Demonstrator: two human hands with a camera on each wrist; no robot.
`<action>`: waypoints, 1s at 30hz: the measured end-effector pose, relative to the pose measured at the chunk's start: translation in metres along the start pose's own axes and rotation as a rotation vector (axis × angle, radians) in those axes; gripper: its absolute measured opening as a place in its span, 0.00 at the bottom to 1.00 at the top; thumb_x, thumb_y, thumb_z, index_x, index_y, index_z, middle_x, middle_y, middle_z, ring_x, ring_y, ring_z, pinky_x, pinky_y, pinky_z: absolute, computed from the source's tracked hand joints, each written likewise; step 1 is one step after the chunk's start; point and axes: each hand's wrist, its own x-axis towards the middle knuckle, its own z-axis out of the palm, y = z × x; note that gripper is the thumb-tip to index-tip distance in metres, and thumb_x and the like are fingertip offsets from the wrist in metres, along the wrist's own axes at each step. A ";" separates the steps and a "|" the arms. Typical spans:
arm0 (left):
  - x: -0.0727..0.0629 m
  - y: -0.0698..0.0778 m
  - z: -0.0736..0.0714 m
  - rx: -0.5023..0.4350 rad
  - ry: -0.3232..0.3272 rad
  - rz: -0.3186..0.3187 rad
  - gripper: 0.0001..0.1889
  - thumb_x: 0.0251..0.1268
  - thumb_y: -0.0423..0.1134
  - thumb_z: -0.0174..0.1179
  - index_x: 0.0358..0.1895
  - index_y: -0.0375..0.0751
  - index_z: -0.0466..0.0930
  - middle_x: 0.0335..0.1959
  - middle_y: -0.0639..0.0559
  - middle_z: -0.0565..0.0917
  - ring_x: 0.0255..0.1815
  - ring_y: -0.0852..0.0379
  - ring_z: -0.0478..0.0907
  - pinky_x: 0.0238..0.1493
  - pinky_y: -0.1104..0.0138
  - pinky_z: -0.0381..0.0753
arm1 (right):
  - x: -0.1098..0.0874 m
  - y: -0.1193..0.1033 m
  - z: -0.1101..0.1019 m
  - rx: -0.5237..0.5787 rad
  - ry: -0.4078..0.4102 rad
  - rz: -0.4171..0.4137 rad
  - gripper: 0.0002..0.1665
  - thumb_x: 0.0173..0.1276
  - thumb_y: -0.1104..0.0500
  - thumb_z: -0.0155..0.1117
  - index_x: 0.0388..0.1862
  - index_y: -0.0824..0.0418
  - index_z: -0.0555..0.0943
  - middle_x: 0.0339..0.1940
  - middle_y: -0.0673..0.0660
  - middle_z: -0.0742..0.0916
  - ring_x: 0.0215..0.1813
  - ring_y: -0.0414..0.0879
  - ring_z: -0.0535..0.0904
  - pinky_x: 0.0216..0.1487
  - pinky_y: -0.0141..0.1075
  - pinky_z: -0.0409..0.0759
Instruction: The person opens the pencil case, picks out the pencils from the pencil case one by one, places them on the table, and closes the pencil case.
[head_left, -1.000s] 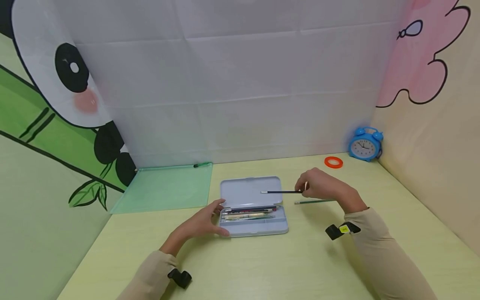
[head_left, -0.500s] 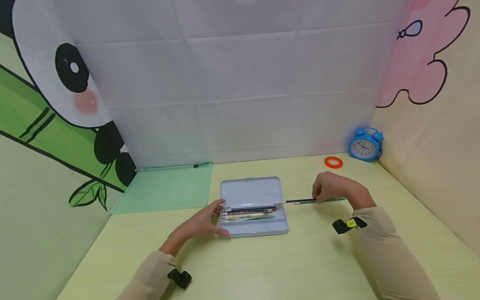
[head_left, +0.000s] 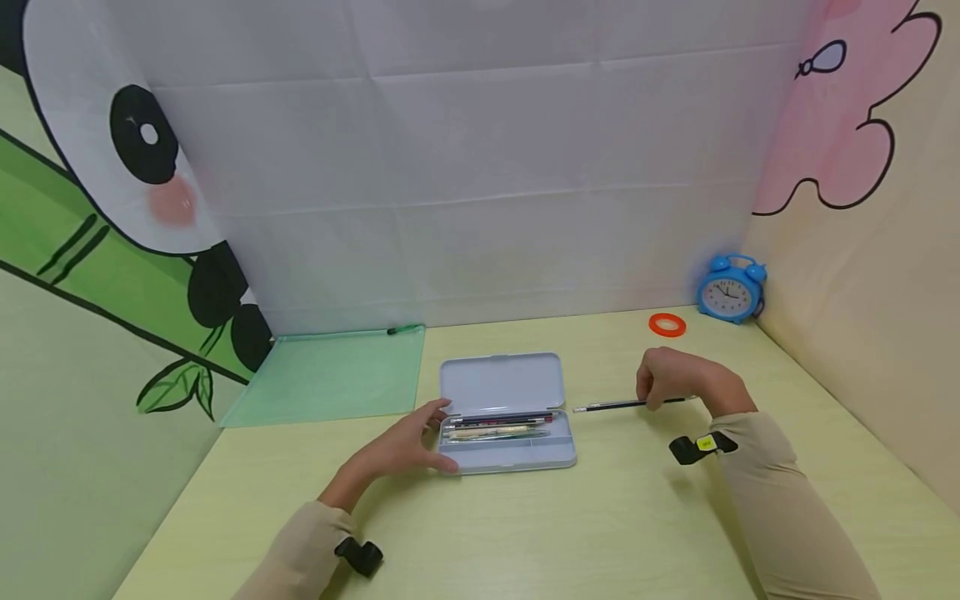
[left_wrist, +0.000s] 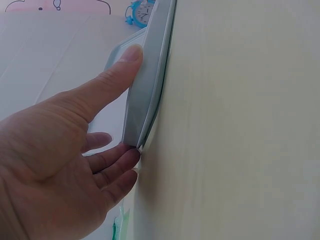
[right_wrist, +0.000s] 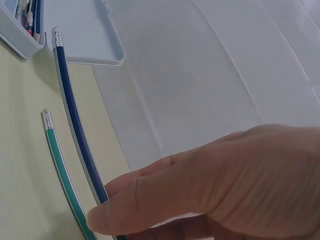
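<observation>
An open white pencil case [head_left: 555,457] lies on the table with its lid [head_left: 502,382] folded back. Several pencils and pens [head_left: 495,427] fill its rear compartment. My left hand [head_left: 405,437] holds the case at its left end, thumb [left_wrist: 117,72] on the front wall and fingertips [left_wrist: 117,165] round the corner. To the right of the case, my right hand [head_left: 675,379] pinches a dark blue pencil [right_wrist: 76,125] between thumb and fingers, its silver-banded end towards the case. Beside it lies a green pencil [right_wrist: 61,170] on the table, mostly hidden in the head view.
A translucent green folder [head_left: 330,379] lies at the back left, with a dark zip pull [head_left: 403,330] along its far edge. An orange ring [head_left: 667,325] and a blue alarm clock [head_left: 727,289] are at the back right. A white cloth hangs behind the table.
My right hand has moved right and lowered the dark blue pencil from above the lid's right edge to beside the green pencil. My left hand has stayed on the case.
</observation>
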 end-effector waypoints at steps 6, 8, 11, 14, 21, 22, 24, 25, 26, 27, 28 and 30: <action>0.000 0.000 0.000 -0.006 -0.001 -0.003 0.56 0.44 0.50 0.81 0.76 0.38 0.58 0.61 0.44 0.75 0.62 0.46 0.71 0.67 0.47 0.67 | 0.000 0.003 0.001 0.004 -0.005 0.017 0.07 0.57 0.70 0.73 0.33 0.59 0.87 0.30 0.51 0.83 0.34 0.47 0.75 0.38 0.39 0.78; 0.000 0.000 0.000 -0.006 0.000 -0.004 0.56 0.44 0.50 0.82 0.76 0.38 0.58 0.61 0.44 0.75 0.62 0.46 0.71 0.67 0.47 0.67 | 0.000 0.004 0.002 0.009 -0.008 0.020 0.08 0.57 0.70 0.74 0.32 0.59 0.87 0.30 0.51 0.82 0.33 0.47 0.75 0.37 0.39 0.77; 0.000 0.000 0.000 -0.006 0.000 -0.002 0.57 0.43 0.50 0.82 0.76 0.38 0.58 0.61 0.44 0.75 0.62 0.46 0.71 0.67 0.47 0.67 | 0.000 0.005 0.003 0.004 -0.011 0.031 0.08 0.56 0.70 0.74 0.32 0.59 0.87 0.29 0.51 0.82 0.33 0.47 0.75 0.36 0.38 0.76; 0.000 0.000 -0.001 -0.004 -0.002 0.002 0.57 0.43 0.51 0.82 0.76 0.38 0.58 0.61 0.44 0.74 0.63 0.46 0.70 0.67 0.48 0.67 | 0.000 0.005 0.004 -0.011 -0.013 0.045 0.08 0.56 0.70 0.74 0.32 0.59 0.86 0.28 0.51 0.82 0.33 0.47 0.75 0.36 0.38 0.76; -0.001 0.001 -0.001 -0.008 0.000 0.006 0.57 0.43 0.50 0.82 0.76 0.37 0.58 0.61 0.43 0.74 0.63 0.46 0.70 0.67 0.47 0.67 | -0.001 0.007 0.004 -0.042 -0.015 0.058 0.09 0.55 0.71 0.73 0.32 0.60 0.86 0.28 0.51 0.82 0.32 0.48 0.74 0.35 0.38 0.75; -0.001 0.001 -0.001 -0.010 0.000 0.004 0.57 0.43 0.50 0.82 0.76 0.37 0.58 0.62 0.43 0.74 0.63 0.45 0.70 0.67 0.47 0.67 | -0.001 0.007 0.004 -0.047 -0.017 0.056 0.09 0.55 0.71 0.73 0.32 0.60 0.86 0.29 0.51 0.82 0.33 0.48 0.74 0.35 0.38 0.75; -0.001 0.001 -0.001 -0.009 -0.002 -0.002 0.56 0.43 0.50 0.82 0.76 0.38 0.58 0.62 0.43 0.74 0.64 0.46 0.70 0.68 0.47 0.66 | -0.001 0.008 0.003 -0.050 -0.024 0.061 0.09 0.55 0.71 0.74 0.33 0.60 0.86 0.29 0.51 0.82 0.34 0.48 0.74 0.36 0.38 0.76; -0.001 0.001 -0.001 -0.009 -0.002 -0.005 0.56 0.43 0.50 0.82 0.76 0.38 0.58 0.62 0.43 0.74 0.64 0.46 0.70 0.68 0.47 0.66 | -0.001 0.009 0.003 -0.053 -0.024 0.063 0.09 0.56 0.71 0.74 0.33 0.61 0.86 0.30 0.51 0.82 0.34 0.48 0.74 0.37 0.38 0.76; -0.001 0.001 0.000 -0.008 -0.002 -0.009 0.56 0.44 0.50 0.82 0.76 0.39 0.58 0.63 0.43 0.74 0.64 0.46 0.70 0.68 0.47 0.66 | -0.001 0.009 0.003 -0.058 -0.024 0.064 0.09 0.56 0.71 0.74 0.33 0.61 0.86 0.30 0.51 0.82 0.34 0.48 0.74 0.37 0.39 0.76; -0.001 0.001 0.000 -0.007 -0.003 -0.011 0.56 0.44 0.50 0.82 0.76 0.39 0.58 0.63 0.43 0.74 0.64 0.46 0.69 0.68 0.47 0.66 | -0.002 0.010 0.003 -0.059 -0.024 0.065 0.08 0.56 0.71 0.74 0.34 0.61 0.86 0.30 0.52 0.82 0.34 0.48 0.74 0.37 0.39 0.76; -0.001 0.000 0.000 -0.007 -0.002 -0.012 0.56 0.43 0.51 0.82 0.76 0.39 0.58 0.63 0.43 0.74 0.64 0.46 0.69 0.68 0.47 0.65 | -0.002 0.011 0.003 -0.061 -0.024 0.066 0.08 0.56 0.71 0.74 0.34 0.61 0.86 0.30 0.52 0.82 0.34 0.48 0.74 0.37 0.39 0.76; -0.001 0.000 -0.001 -0.007 -0.003 -0.010 0.56 0.44 0.50 0.82 0.76 0.38 0.58 0.63 0.43 0.74 0.64 0.45 0.69 0.68 0.47 0.65 | -0.001 0.013 0.002 -0.067 -0.022 0.071 0.08 0.56 0.71 0.73 0.33 0.61 0.86 0.30 0.51 0.82 0.34 0.48 0.74 0.37 0.39 0.76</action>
